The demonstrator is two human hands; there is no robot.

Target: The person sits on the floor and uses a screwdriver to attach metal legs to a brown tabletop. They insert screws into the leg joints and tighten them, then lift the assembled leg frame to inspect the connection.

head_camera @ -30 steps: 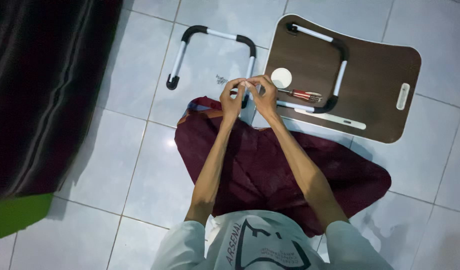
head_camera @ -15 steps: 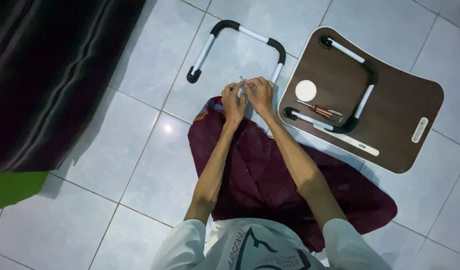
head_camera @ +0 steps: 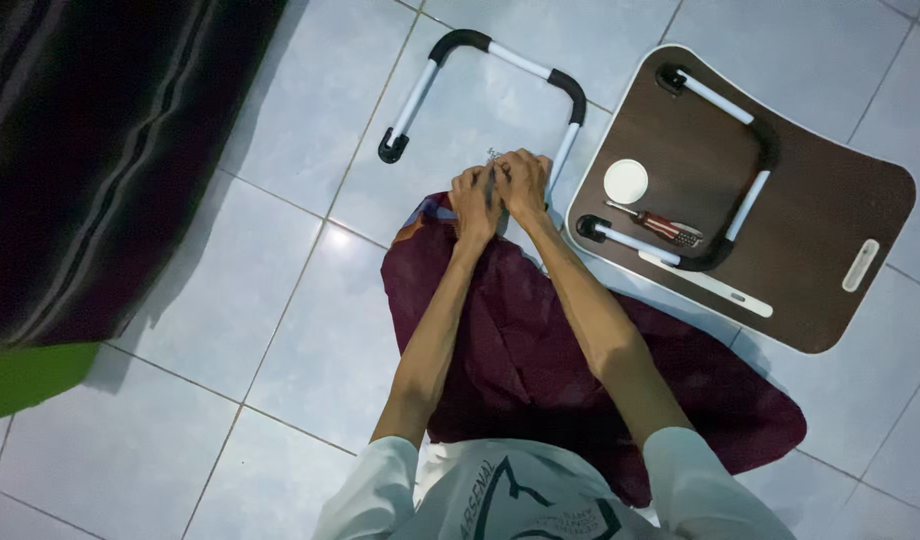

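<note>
My left hand and my right hand are pressed together in front of me, both pinching a small clear packet whose contents I cannot make out. They hover over the far edge of a dark red cloth covering my legs. Just beyond the hands lies a loose U-shaped table leg, white tubes with black corners. To the right lies an upside-down brown folding tabletop with a second U-shaped leg on it.
On the tabletop rest a small white round cap and a screwdriver with a dark red handle. A dark striped cloth fills the left side, with a green patch below it. The floor is pale tile.
The view has shifted, so everything sits lower and further right in the picture. My hands stay together on the small packet, with only slight finger movement.
</note>
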